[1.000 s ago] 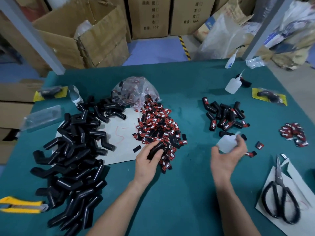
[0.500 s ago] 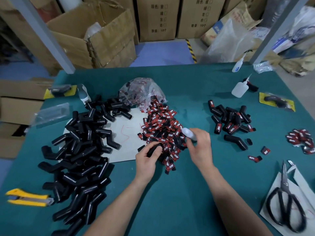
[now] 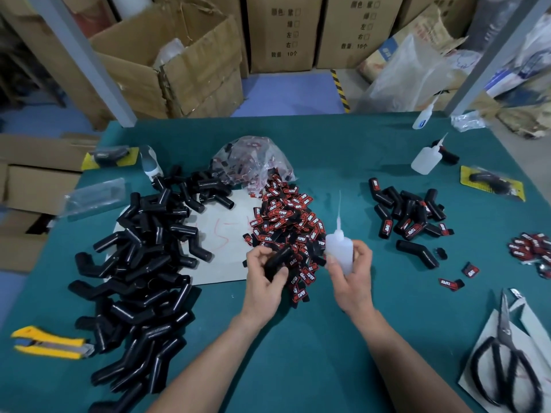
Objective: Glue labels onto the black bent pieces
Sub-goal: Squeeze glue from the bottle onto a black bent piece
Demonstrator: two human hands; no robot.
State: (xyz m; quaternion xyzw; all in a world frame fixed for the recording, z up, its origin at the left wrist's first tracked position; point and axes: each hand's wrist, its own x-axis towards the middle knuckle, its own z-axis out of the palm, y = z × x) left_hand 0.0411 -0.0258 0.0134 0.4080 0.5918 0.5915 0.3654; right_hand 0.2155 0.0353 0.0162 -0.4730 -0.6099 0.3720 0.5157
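Right hand [image 3: 353, 278], gripping the glue bottle [image 3: 338, 248], has come in beside the left hand [image 3: 265, 281], which clasps a black bent piece [image 3: 278, 259] above the label pile [image 3: 286, 216]; gluing looks imminent.

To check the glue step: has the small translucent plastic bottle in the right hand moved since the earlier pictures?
Yes. The translucent plastic bottle moved left, from near the labelled black pieces to the edge of the red-and-black label pile.
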